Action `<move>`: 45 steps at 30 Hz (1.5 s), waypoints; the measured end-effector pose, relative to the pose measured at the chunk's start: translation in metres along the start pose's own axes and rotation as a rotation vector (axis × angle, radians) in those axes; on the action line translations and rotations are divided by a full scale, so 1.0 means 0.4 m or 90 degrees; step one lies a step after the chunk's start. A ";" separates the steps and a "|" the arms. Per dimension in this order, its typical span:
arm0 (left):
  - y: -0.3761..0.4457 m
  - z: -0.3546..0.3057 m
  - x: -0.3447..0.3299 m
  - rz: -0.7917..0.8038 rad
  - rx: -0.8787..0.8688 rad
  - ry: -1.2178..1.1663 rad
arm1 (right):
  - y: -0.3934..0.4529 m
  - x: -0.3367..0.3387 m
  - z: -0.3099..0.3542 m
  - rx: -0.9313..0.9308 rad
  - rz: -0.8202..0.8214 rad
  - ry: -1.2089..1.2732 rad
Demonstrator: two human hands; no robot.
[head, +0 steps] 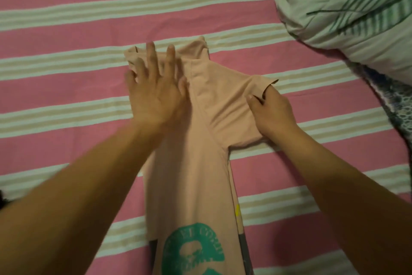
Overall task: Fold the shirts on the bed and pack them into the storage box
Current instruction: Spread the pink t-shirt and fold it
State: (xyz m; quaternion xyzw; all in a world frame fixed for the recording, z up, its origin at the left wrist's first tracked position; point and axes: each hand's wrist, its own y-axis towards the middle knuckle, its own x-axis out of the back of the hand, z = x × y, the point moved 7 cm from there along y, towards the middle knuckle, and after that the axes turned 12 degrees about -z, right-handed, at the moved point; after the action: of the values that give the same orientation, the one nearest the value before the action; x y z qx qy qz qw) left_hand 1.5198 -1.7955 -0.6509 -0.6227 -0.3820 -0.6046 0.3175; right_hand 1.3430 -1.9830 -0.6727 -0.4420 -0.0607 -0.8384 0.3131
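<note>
Lying lengthwise on the pink striped bedsheet (66, 36), the peach cotton shirt (196, 163) points collar-end away; left hand (153, 92) presses flat, fingers spread, right hand (272, 112) pinches its sleeve.

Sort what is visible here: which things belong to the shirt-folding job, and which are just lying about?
Job:
- pink shirt, green print, half folded
- left hand, flat on the shirt
- right hand, gripping the sleeve
- striped bedsheet, the work surface

Lying about:
- pale green pillow
- patterned cloth under the pillow

No storage box is in view.
</note>
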 end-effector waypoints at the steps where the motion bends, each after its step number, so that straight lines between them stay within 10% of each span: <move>1: -0.044 -0.026 0.015 -0.031 -0.025 -0.073 | -0.003 0.003 -0.010 -0.010 0.002 0.029; 9: -0.139 -0.073 -0.098 0.183 -0.130 -0.157 | -0.016 0.055 0.070 0.027 0.142 0.150; 11: -0.113 -0.039 -0.019 0.213 0.008 -0.428 | -0.037 0.072 0.162 0.079 0.181 0.099; 15: -0.132 0.102 0.055 0.245 0.637 -1.127 | -0.129 -0.012 0.364 0.101 0.349 0.129; 19: -0.174 0.148 0.002 0.310 0.706 -1.071 | -0.223 -0.173 0.379 0.100 0.507 -0.090; 22: -0.161 0.172 -0.044 0.230 0.707 -0.995 | -0.151 -0.149 0.328 0.146 0.306 -0.188; 25: -0.138 0.199 -0.057 0.195 0.662 -0.906 | -0.029 -0.089 0.313 0.167 0.075 -0.169; 36: -0.037 0.230 -0.002 0.031 0.379 -0.581 | 0.176 -0.153 0.307 0.201 0.129 -0.106; 41: -0.146 0.095 0.101 -0.142 -0.020 -0.299 | -0.069 -0.067 0.301 0.244 -0.034 0.015; 45: -0.276 0.010 0.074 -0.038 -0.331 -0.265 | -0.330 -0.068 0.142 0.278 0.048 -0.125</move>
State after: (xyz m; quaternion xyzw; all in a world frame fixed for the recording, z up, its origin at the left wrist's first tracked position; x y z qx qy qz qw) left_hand 1.4261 -1.7334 -0.6292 -0.7817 -0.2896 -0.5505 0.0450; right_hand 1.3177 -1.8438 -0.6366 -0.4455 -0.2543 -0.7459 0.4248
